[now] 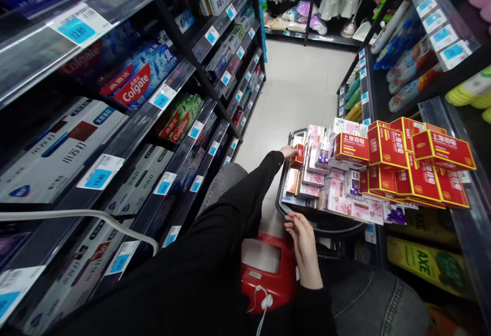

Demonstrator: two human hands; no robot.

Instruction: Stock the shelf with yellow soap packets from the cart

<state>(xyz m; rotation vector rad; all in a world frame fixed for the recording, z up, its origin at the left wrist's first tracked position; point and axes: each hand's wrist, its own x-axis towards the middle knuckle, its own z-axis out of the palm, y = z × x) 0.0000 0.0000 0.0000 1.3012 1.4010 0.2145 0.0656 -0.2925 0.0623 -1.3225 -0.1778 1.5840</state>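
My left hand (288,152) reaches forward in a black sleeve and closes on a small red box (298,155) at the far left of a cart's load. My right hand (304,244) rests near the cart's front rim (326,222), fingers curled with the tips at the edge; whether it grips the rim I cannot tell. The cart carries pink boxes (341,193) and stacked red and yellow soap boxes (406,164).
Shelves of toothpaste boxes (134,77) with blue price tags run along the left. On the right, shelves hold bottles and yellow packs (425,264). A red stool or basket (268,269) sits under me. The tiled aisle (299,90) leads to more shelves at the back.
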